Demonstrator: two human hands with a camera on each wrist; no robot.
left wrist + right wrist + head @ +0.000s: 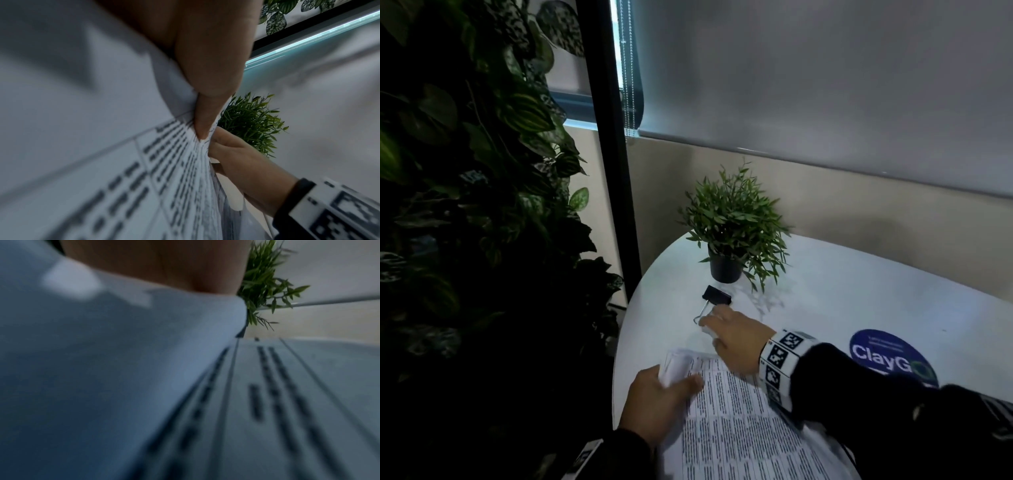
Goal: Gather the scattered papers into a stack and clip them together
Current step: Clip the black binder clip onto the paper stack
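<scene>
A stack of printed papers (739, 428) lies on the white round table (859, 291) near its front edge. My left hand (678, 377) grips the stack's far left corner, which is bent upward. In the left wrist view the thumb (205, 113) presses that corner of the papers (123, 178) against the fingers beneath. A black binder clip (717, 295) lies on the table just beyond the stack. My right hand (709, 318) reaches over the papers, and its fingertips pinch the clip's wire handle. The right wrist view shows only blurred paper (267, 402) under the palm.
A small potted plant (732, 219) in a black pot stands right behind the clip. A round blue sticker (883, 353) lies on the table to the right. A wall of dark leaves (465, 205) and a black post (616, 171) stand close on the left.
</scene>
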